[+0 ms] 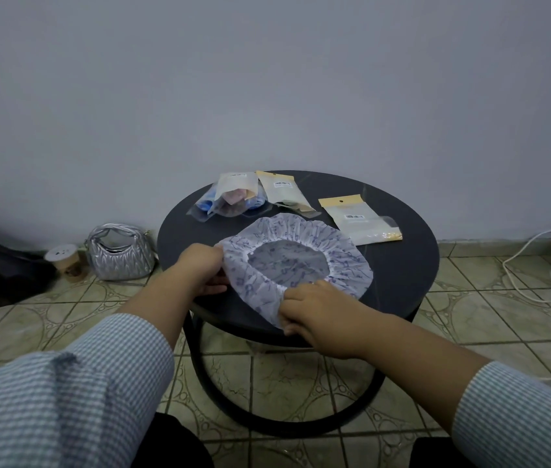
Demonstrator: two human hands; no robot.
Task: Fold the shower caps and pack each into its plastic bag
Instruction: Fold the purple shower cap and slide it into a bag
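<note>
Round table (402,265): both hands pinch shower cap (301,238) rim.

No text can be read: the barcode labels on the two yellow-topped plastic bags (360,219) (282,190) are too small.

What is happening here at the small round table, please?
A person is handling a patterned shower cap lying open on the dark round table. The left hand grips its left rim and the right hand pinches its near rim. It is not folded yet. Behind it lie three plastic bags: two filled, one flat.
</note>
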